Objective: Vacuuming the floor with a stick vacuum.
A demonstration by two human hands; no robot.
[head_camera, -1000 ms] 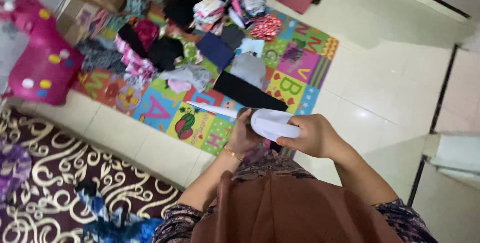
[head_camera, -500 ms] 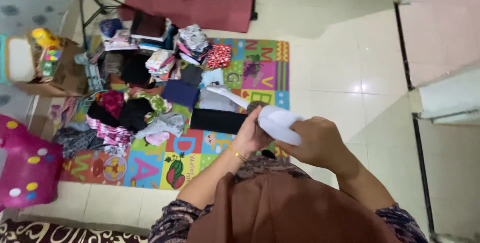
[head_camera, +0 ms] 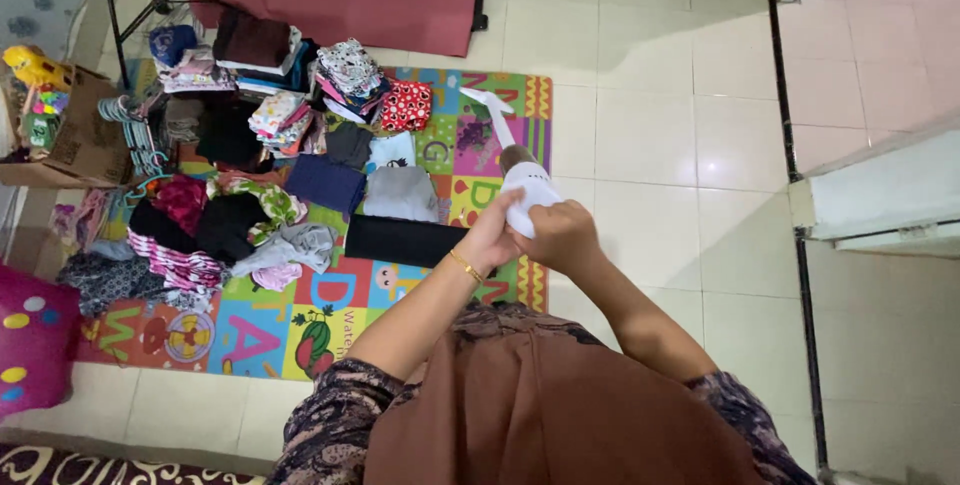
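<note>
I hold a white handheld appliance (head_camera: 520,180) out in front of my chest, above the colourful letter play mat (head_camera: 500,160) on the tiled floor (head_camera: 650,135), its slim white end pointing away from me. My right hand (head_camera: 565,237) is closed around the rounded body, and my left hand (head_camera: 492,237), with a gold bracelet (head_camera: 464,266) at the wrist, curls its fingers against the same body from the other side. Folded clothes (head_camera: 340,85) and loose garments (head_camera: 235,215) cover the mat to my left, with a black folded cloth (head_camera: 400,241) lying just below my hands.

pink toy (head_camera: 30,345) cut off at left edge, white device (head_camera: 520,190) base hidden by fingers (head_camera: 545,220)
</note>
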